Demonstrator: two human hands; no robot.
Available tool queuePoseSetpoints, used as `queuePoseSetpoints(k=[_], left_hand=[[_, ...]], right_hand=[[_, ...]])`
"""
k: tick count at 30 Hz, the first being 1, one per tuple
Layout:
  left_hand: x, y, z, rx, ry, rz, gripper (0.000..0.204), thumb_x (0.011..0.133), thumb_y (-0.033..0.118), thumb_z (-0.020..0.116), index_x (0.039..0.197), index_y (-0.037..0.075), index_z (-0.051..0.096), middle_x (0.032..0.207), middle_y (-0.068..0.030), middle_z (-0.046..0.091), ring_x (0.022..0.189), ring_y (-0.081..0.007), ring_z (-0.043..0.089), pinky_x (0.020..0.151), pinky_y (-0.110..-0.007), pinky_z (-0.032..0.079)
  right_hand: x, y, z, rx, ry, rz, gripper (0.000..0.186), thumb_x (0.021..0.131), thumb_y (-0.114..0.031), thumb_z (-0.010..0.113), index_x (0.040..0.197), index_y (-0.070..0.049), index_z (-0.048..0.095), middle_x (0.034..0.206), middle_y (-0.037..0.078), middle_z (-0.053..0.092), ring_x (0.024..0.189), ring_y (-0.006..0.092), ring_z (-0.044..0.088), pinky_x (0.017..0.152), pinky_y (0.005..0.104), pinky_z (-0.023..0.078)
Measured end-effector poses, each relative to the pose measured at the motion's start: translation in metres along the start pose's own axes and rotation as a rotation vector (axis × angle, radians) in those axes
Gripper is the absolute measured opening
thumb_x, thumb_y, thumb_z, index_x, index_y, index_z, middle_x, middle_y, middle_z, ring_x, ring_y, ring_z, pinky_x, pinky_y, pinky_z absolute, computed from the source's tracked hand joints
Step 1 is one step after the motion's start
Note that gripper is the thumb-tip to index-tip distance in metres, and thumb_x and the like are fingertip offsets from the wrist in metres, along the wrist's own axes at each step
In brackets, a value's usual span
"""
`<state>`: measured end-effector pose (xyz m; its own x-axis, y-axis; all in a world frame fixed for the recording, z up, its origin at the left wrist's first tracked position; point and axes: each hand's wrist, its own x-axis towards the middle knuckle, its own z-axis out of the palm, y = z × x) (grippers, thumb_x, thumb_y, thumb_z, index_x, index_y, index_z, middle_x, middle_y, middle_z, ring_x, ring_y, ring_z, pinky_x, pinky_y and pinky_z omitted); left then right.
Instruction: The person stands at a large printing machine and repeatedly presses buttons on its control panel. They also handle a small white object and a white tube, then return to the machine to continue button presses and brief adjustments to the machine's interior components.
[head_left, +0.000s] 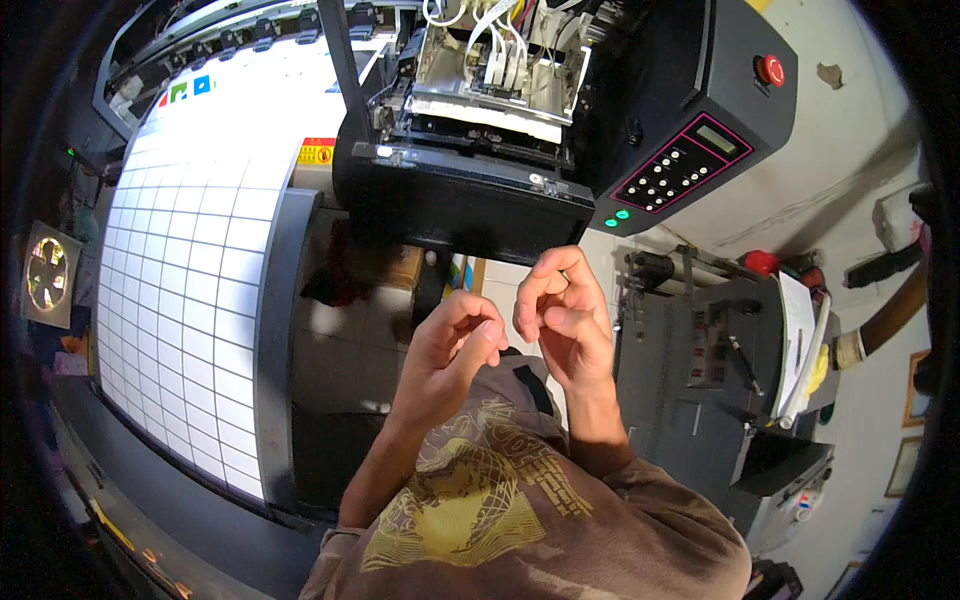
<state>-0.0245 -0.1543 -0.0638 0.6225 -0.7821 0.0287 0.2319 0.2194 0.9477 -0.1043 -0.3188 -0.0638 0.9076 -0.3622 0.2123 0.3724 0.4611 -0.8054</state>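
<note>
Hands: the left hand and right hand are raised together just below the printer's open carriage, fingertips nearly touching each other.
Left hand: fingers curled inward, thumb pressed against the forefinger as if pinching something very small; I cannot tell what, if anything, sits between them.
Right hand: fingers bent and bunched, tips pressed together toward the left hand; a ring shows on one finger. Nothing clearly held.
Carriage: lid off, white tubes and metal innards exposed, just above the hands.
Step in hand: looks like fiddling with a tiny part or cleaning the fingertips, between reaches into the carriage.
Next move: would likely call for a steady, precise reach up into the carriage, clear of the tubes.
Control panel: right of the carriage, with buttons and a red stop knob.
Printed sheet: left of the carriage, white with a grid.
Grey machine: below and right of the carriage.
</note>
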Motion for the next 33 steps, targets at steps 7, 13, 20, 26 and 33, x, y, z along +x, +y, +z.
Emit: queuePoseSetpoints(k=[7, 13, 20, 26, 33], left_hand=[[-0.006, 0.010, 0.011, 0.000, -0.055, 0.043, 0.009, 0.105, 0.008, 0.057, 0.109, 0.000, 0.060, 0.099, -0.0063, 0.068, 0.087, -0.0080, 0.062, 0.077, -0.026, 0.050], [-0.010, 0.015, 0.018, 0.078, -0.036, 0.109, 0.008, 0.104, 0.006, 0.058, 0.108, 0.000, 0.060, 0.097, -0.0054, 0.068, 0.085, -0.0080, 0.062, 0.077, -0.025, 0.050], [-0.013, 0.016, 0.028, 0.135, -0.026, 0.199, 0.008, 0.104, 0.007, 0.062, 0.107, 0.000, 0.061, 0.089, -0.0050, 0.068, 0.080, -0.0080, 0.062, 0.075, -0.025, 0.050], [-0.017, 0.020, 0.032, 0.141, -0.032, 0.232, 0.008, 0.103, 0.007, 0.065, 0.108, 0.001, 0.063, 0.089, -0.0041, 0.068, 0.078, -0.0079, 0.062, 0.073, -0.025, 0.049], [-0.016, 0.014, 0.037, 0.179, 0.087, 0.349, 0.012, 0.098, 0.004, 0.070, 0.108, 0.004, 0.063, 0.088, -0.0008, 0.067, 0.076, -0.0063, 0.058, 0.070, -0.024, 0.046]], right_hand=[[-0.019, -0.012, 0.019, -0.134, -0.060, -0.081, 0.045, 0.091, 0.000, 0.057, 0.135, -0.001, 0.045, 0.100, 0.011, 0.064, 0.080, 0.0134, 0.059, 0.070, 0.0270, 0.046], [-0.029, -0.021, 0.024, -0.256, -0.075, -0.156, 0.049, 0.093, 0.006, 0.060, 0.139, 0.001, 0.045, 0.105, 0.010, 0.063, 0.089, 0.0139, 0.060, 0.081, 0.0295, 0.051], [-0.039, -0.029, 0.025, -0.326, -0.081, -0.236, 0.048, 0.093, 0.007, 0.061, 0.139, 0.002, 0.046, 0.105, 0.010, 0.063, 0.092, 0.0146, 0.061, 0.083, 0.0296, 0.051], [-0.047, -0.042, 0.032, -0.411, -0.023, -0.323, 0.051, 0.093, 0.006, 0.063, 0.140, 0.003, 0.045, 0.106, 0.012, 0.065, 0.092, 0.0142, 0.061, 0.082, 0.0294, 0.050], [-0.049, -0.042, 0.036, -0.548, -0.053, -0.402, 0.055, 0.092, 0.006, 0.065, 0.143, 0.003, 0.044, 0.117, 0.016, 0.068, 0.081, 0.0092, 0.056, 0.076, 0.0243, 0.046]])
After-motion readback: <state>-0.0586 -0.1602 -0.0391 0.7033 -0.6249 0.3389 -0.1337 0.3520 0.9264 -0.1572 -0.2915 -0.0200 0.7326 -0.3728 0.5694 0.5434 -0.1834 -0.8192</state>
